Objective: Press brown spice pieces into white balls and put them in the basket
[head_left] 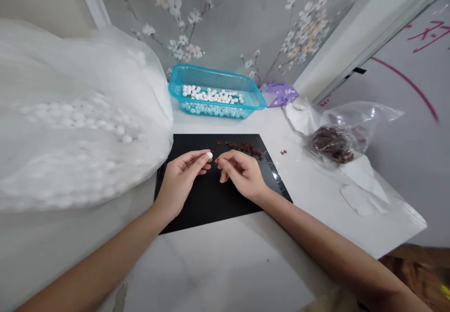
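Note:
My left hand (184,174) pinches a small white bead (209,155) between thumb and fingertips over a black mat (211,199). My right hand (241,171) is closed in a pinch on a tiny dark red piece (216,160), held close to the bead. A small heap of the same dark red pieces (244,147) lies on the far part of the mat, just beyond my right hand.
A turquoise plastic basket (253,101) with many white beads stands behind the mat. A large clear bag of white beads (70,120) fills the left side. At right lie a clear bag of dark red pieces (333,141), a purple box (279,94) and white paper scraps (358,197).

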Motion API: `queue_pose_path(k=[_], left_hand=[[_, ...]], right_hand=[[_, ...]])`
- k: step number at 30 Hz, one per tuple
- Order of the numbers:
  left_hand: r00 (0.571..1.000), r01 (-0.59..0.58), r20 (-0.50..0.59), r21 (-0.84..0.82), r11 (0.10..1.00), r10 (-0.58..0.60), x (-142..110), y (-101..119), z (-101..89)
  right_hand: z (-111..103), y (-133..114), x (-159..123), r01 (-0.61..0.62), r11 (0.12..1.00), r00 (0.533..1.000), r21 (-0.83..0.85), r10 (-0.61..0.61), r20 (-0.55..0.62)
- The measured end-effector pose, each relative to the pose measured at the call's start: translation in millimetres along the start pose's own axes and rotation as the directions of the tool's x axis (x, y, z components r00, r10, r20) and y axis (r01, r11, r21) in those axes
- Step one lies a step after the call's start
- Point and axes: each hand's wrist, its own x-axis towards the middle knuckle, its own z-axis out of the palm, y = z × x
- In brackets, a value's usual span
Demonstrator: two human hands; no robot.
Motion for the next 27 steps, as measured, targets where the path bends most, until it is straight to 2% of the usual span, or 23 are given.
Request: queue_pose_path(k=[10, 27], left_hand=[[0.999, 0.0, 0.042, 0.026, 1.0, -0.001, -1.7, 2.1, 1.3], [0.996, -0.004, 0.086, 0.023, 1.0, 0.002, -2.1, 3.2, 0.0]], right_hand=[[-3.9, -3.8, 3.4, -0.09, 0.994, 0.995, 0.059, 0.087, 0.056], [-7.3, -2.1, 4.3, -0.149, 0.98, 0.983, 0.132, 0.131, 0.131]])
